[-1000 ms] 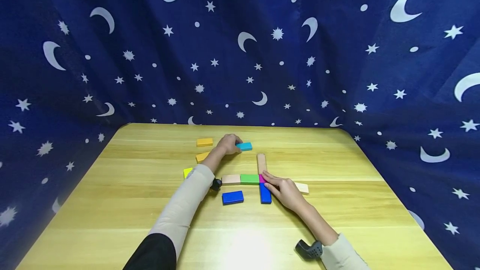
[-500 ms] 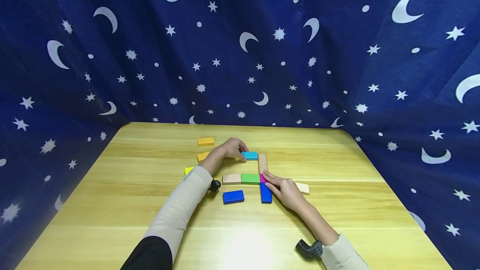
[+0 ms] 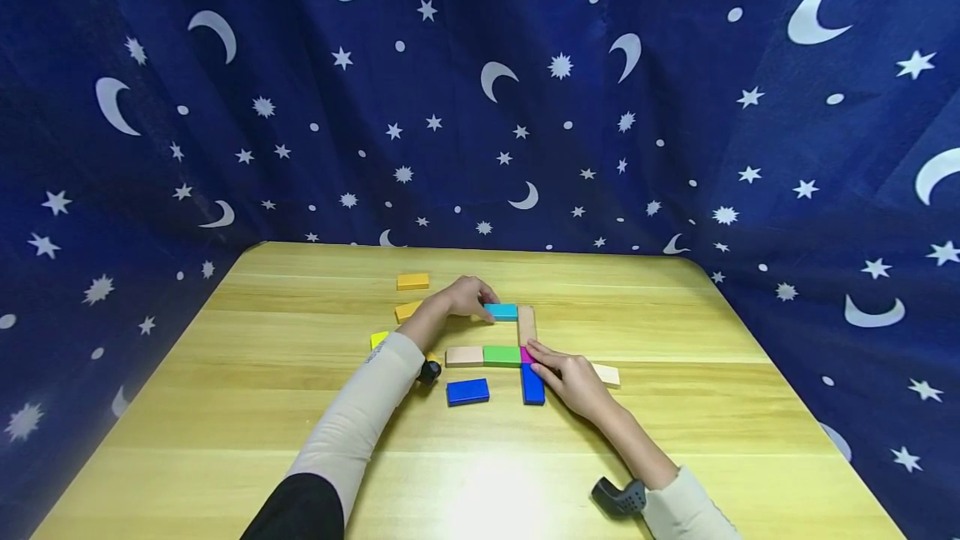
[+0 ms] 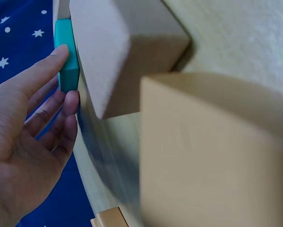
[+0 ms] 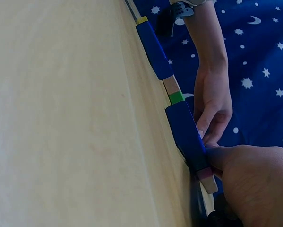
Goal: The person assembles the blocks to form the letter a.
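Observation:
My left hand (image 3: 465, 298) pinches a light-blue block (image 3: 504, 312) at its left end; in the left wrist view the thumb lies on the block's (image 4: 68, 61) face. The block's right end is right at the top of an upright tan block (image 3: 527, 325). My right hand (image 3: 576, 383) holds the small visible magenta block (image 3: 527, 354) between thumb and index finger, partly hiding it. Below that stands a blue block (image 3: 533, 385) lengthwise. A green block (image 3: 502, 356) and a pinkish-tan block (image 3: 464, 357) lie in a row to the left of the magenta one.
Another blue block (image 3: 467, 392) lies in front of the row. Two orange blocks (image 3: 412, 282) and a yellow block (image 3: 378, 340) lie to the left, partly behind my left arm. A cream block (image 3: 607, 375) shows beyond my right hand. A starry curtain (image 3: 480, 90) surrounds the wooden table (image 3: 300, 407).
My left hand has slid the light-blue block right and slightly nearer, up to the upright tan block. The right hand has stayed in place on the magenta block.

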Available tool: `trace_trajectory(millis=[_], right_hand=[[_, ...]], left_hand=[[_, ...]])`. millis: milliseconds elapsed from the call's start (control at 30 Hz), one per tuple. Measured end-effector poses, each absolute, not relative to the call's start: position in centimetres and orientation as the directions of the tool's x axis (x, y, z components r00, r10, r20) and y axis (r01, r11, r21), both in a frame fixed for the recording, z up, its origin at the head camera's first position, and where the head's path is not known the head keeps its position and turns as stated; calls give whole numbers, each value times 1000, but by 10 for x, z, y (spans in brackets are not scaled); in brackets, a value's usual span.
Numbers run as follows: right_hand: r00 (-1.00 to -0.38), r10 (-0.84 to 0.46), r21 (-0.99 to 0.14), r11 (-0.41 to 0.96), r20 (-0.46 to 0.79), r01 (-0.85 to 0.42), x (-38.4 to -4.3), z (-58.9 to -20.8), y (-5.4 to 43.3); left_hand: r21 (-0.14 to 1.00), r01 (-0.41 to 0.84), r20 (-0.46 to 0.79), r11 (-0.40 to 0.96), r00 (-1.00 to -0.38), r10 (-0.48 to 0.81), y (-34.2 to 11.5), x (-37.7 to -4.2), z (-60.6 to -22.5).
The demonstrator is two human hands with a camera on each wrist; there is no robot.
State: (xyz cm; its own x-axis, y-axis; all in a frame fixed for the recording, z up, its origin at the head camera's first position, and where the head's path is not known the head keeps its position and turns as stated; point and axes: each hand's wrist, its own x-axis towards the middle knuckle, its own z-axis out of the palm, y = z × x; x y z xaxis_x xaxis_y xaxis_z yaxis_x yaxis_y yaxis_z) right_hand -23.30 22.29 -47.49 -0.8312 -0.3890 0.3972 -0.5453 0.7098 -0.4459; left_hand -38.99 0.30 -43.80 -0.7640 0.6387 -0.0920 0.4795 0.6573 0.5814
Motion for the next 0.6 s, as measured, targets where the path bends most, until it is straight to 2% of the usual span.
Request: trace_trajectory(millis=[400, 600], right_hand=[[-842, -377, -454, 717, 386, -529, -232, -474, 225], [-847, -374, -453, 723, 378, -522, -233, -475, 223]], left_hand=[[599, 483, -53, 638, -772, 634, 3, -391, -442], [660, 483, 101, 576, -816, 569, -18, -397, -441]])
